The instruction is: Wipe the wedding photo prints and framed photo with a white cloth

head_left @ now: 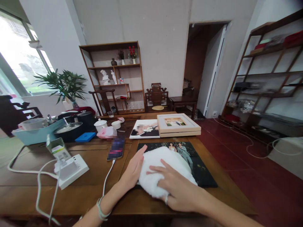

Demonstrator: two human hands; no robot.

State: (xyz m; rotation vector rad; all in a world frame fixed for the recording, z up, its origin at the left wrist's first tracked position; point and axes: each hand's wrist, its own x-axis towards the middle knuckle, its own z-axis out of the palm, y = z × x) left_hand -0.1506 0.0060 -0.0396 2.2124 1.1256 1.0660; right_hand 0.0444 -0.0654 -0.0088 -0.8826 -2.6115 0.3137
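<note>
A white fluffy cloth (pixel 155 157) lies bunched on a dark photo panel (pixel 203 175) that shows a couple. My right hand (pixel 177 187) is on top of the cloth, gripping its near side. Two of its fingers reach forward over the cloth, while the others curl into it. Along the left edge of the panel rests my left hand (pixel 134 167), its fingers stretched out and close together. That hand is against the left side of the cloth and is not gripping it. Much of the panel's left part is hidden under the cloth and hands.
On the wooden table (pixel 94 195), a flat photo print (pixel 145 130) and stacked framed pictures (pixel 179 124) lie beyond the panel. To the left are a phone (pixel 115 148) on a white cable, a white box (pixel 72 171), a blue box (pixel 85 136), a white teapot (pixel 100 125) and a light-blue basin (pixel 35 135).
</note>
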